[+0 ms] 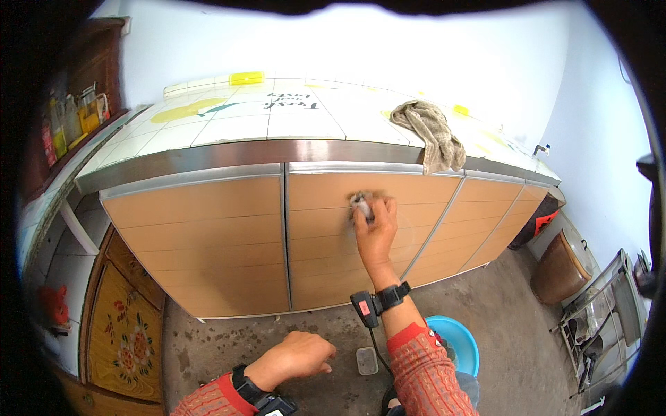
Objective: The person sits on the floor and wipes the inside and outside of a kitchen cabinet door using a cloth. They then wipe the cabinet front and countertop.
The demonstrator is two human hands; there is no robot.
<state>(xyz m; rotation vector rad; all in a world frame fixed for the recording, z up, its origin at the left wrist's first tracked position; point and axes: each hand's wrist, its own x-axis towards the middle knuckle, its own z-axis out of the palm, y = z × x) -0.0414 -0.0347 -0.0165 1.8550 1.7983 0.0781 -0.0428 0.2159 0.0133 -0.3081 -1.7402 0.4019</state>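
My right hand (379,223) reaches up to the front of the tan cabinet door (322,234). Its fingers pinch a small greyish scrubbing pad (362,205), blurred, which is against the upper part of the panel. Brownish smears show around the pad. Lower and to the left, my left hand (297,353) hangs over the floor, touching nothing that I can see. Its back faces me and its fingers curl under, so the palm is hidden. A crumpled beige cloth (429,130) drapes over the metal-edged front of the white tiled countertop (307,122).
Behind my right forearm stands a blue basin (468,343). A small clear plastic container (367,361) sits on the concrete floor (499,322). At right are a brown lidded crock (562,265) and a folding metal chair (619,307). Bottles (70,117) line a shelf at left.
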